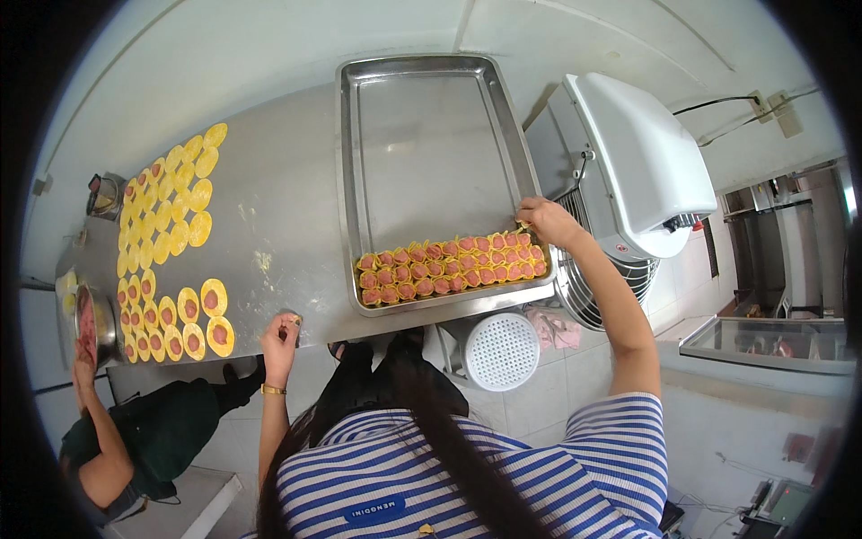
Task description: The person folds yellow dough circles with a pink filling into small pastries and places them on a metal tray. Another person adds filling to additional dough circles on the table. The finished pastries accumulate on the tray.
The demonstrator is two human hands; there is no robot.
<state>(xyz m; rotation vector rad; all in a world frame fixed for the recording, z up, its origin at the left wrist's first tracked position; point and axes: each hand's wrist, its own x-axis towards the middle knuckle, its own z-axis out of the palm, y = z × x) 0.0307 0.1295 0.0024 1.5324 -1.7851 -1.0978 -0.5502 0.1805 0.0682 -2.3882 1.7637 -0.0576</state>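
Note:
Filled yellow-skinned dumplings [449,268] with pink meat tops stand in packed rows along the near side of a large metal tray [348,171]. My right hand [549,221] reaches over the tray's right rim, its fingers closed on a dumpling [523,225] at the right end of the farthest row; only a bit of yellow shows. Near the table's front edge, my left hand [280,338] is closed in a pinch. Something small and dark shows at its fingertips, too small to name. Round yellow wrappers [171,202] lie flat at the left, several topped with meat filling [214,300].
At far left a co-worker's hand [83,366] is at a metal bowl [103,323] of pink meat. A white machine with a wire guard [642,162] stands right of the tray. A white stool [503,351] is below the table's front edge.

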